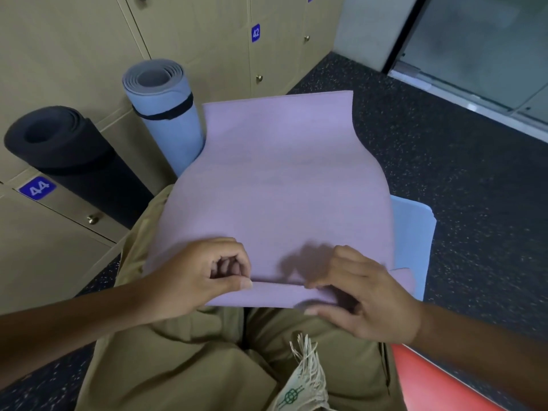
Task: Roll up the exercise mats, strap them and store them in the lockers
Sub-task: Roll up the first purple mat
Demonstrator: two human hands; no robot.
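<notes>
Closest to us hangs a cream fringed cloth [302, 378] with a green emblem, draped over our khaki trousers [184, 360] as we sit. A red edge [439, 384], perhaps another mat, shows at the lower right corner of the view. Across our lap lies the lilac exercise mat [275, 179], spread out and running away from us toward the floor, its near end folded over into the first turn of a roll. Our left hand [201, 277] curls its fingers and thumb around that folded edge on the left side, pinching it. Our right hand [364, 295] grips the same fold at the right, thumb underneath and fingers bent over the top. Under the lilac mat, a pale blue mat [415, 232] sticks out along its right edge. On the dark speckled floor [444, 143], two rolled mats stand upright against the beige lockers [59, 54]: a light blue rolled mat [166, 114] bound with a black strap [169, 109], touching the lilac mat's left edge, and a black rolled mat [68, 152] farther left. Locker plates read 42 [255, 32] and 44 [37, 188].
</notes>
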